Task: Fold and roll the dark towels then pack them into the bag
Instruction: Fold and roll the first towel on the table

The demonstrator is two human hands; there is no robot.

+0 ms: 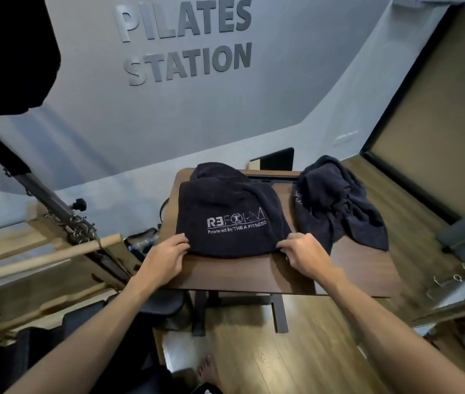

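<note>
Wood and metal pilates equipment stands at the far left, off the table. Next comes the left hand, its fingers curled onto the near-left corner of the logo towel, thumb tucked at the hem. That dark towel lies folded on the brown table, white lettering facing up, its near edge just inside the table's front edge. The right hand pinches the near-right corner in the same way, so both hands grip the one piece. Further right, a second dark towel lies crumpled and unfolded, just beside the first. No bag can be identified with certainty; a dark object near the table's left side may be one.

The step in hand looks like squaring the near edge before rolling. To do it well, both corners should be kept level, the cloth drawn taut toward the body so the layers align, and the roll started tight and even from this edge, with equal pressure from both hands so that it does not cone.
</note>
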